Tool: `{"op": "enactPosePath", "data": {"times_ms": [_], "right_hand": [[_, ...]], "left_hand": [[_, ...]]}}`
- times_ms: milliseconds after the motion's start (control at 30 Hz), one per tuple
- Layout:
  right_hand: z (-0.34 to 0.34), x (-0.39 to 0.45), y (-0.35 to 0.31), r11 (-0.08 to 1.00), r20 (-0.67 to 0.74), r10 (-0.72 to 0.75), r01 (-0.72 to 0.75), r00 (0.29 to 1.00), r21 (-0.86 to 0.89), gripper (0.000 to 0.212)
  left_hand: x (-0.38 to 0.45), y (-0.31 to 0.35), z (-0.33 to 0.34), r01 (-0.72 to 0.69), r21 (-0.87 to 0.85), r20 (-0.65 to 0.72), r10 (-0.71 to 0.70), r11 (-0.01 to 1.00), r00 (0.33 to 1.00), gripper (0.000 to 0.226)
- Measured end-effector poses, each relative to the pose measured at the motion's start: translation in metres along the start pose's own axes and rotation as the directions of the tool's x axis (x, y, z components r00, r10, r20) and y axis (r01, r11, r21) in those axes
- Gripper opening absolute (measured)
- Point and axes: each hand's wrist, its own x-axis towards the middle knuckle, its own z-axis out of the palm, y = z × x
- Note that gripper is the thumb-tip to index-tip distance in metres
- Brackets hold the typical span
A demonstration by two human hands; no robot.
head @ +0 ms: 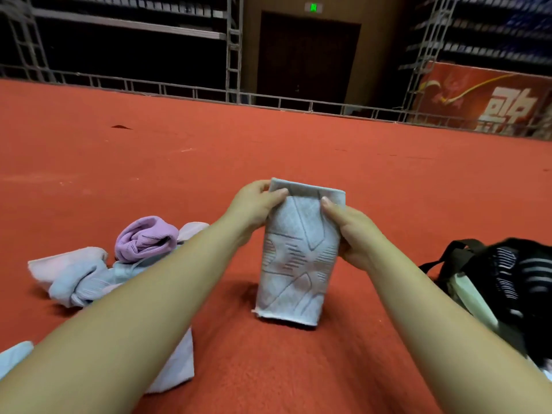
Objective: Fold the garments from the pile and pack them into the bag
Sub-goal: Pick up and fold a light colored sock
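A folded pale grey garment with a raised line pattern hangs upright over the red carpet, its lower edge near the floor. My left hand pinches its top left corner, thumb on the front. My right hand grips its right edge just below the top. The pile of pale pink, blue and lilac garments lies on the carpet to the left, partly hidden by my left forearm. The black bag sits at the right, with folded dark striped items and a pale one inside.
Red carpet stretches ahead to a low metal railing. Another pale cloth lies under my left forearm, and a bit of light fabric shows at the lower left edge. Scaffold towers and a red banner stand far back.
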Motion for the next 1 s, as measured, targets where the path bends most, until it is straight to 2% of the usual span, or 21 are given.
{"op": "enactPosePath", "data": {"times_ms": [133, 233, 333, 400, 433, 500, 600, 667, 700, 767, 800, 833, 933, 1000], "right_hand": [[0.006, 0.030, -0.052, 0.960, -0.009, -0.244, 0.240, 0.970, -0.141, 0.024], [0.006, 0.034, -0.070, 0.905, 0.024, -0.368, 0.363, 0.930, -0.223, 0.021], [-0.001, 0.024, -0.062, 0.876, 0.161, -0.293, 0.332, 0.942, -0.349, 0.009], [-0.010, 0.011, -0.044, 0.844, 0.288, -0.106, 0.239, 0.952, -0.480, 0.013], [-0.014, 0.004, -0.032, 0.816, 0.357, 0.020, 0.191, 0.934, -0.545, 0.015], [-0.018, -0.009, -0.007, 0.763, 0.466, 0.275, 0.104, 0.841, -0.638, 0.022], [-0.018, -0.023, 0.025, 0.725, 0.574, 0.570, -0.030, 0.587, -0.689, 0.036], [-0.018, -0.031, 0.037, 0.705, 0.619, 0.678, -0.113, 0.398, -0.700, 0.032], [-0.018, -0.035, 0.041, 0.692, 0.623, 0.706, -0.142, 0.336, -0.707, 0.027], [-0.017, -0.040, 0.046, 0.661, 0.603, 0.743, -0.178, 0.292, -0.729, 0.017], [-0.017, -0.041, 0.049, 0.648, 0.580, 0.752, -0.189, 0.313, -0.737, 0.010], [-0.018, -0.041, 0.052, 0.645, 0.553, 0.748, -0.204, 0.367, -0.737, 0.004], [-0.024, -0.036, 0.060, 0.661, 0.417, 0.673, -0.243, 0.611, -0.710, 0.013], [-0.029, -0.033, 0.065, 0.658, 0.321, 0.609, -0.236, 0.726, -0.715, 0.017]], "left_hand": [[0.032, 0.050, -0.014, -0.200, 0.101, -0.039, 0.205, 0.975, 0.978, 0.012], [0.031, 0.071, -0.026, -0.246, 0.146, 0.044, 0.242, 0.958, 0.969, 0.011], [0.015, 0.063, -0.041, -0.161, 0.310, 0.254, 0.082, 0.937, 0.964, 0.019], [-0.004, 0.045, -0.048, -0.083, 0.460, 0.394, -0.120, 0.884, 0.911, 0.018], [-0.014, 0.035, -0.051, -0.054, 0.525, 0.452, -0.225, 0.849, 0.863, 0.018], [-0.033, 0.014, -0.052, 0.011, 0.611, 0.538, -0.425, 0.792, 0.728, 0.017], [-0.057, -0.012, -0.049, 0.130, 0.668, 0.621, -0.646, 0.732, 0.445, 0.015], [-0.068, -0.022, -0.045, 0.222, 0.662, 0.663, -0.698, 0.715, 0.271, 0.009], [-0.072, -0.025, -0.044, 0.262, 0.661, 0.674, -0.710, 0.703, 0.206, 0.006], [-0.078, -0.032, -0.042, 0.295, 0.678, 0.666, -0.733, 0.673, 0.141, 0.004], [-0.079, -0.034, -0.041, 0.286, 0.694, 0.648, -0.746, 0.661, 0.153, 0.004], [-0.079, -0.036, -0.040, 0.269, 0.710, 0.617, -0.759, 0.651, 0.207, 0.008], [-0.076, -0.040, -0.035, 0.198, 0.723, 0.498, -0.698, 0.662, 0.515, 0.017], [-0.070, -0.045, -0.033, 0.166, 0.703, 0.423, -0.595, 0.691, 0.684, 0.013]]}}
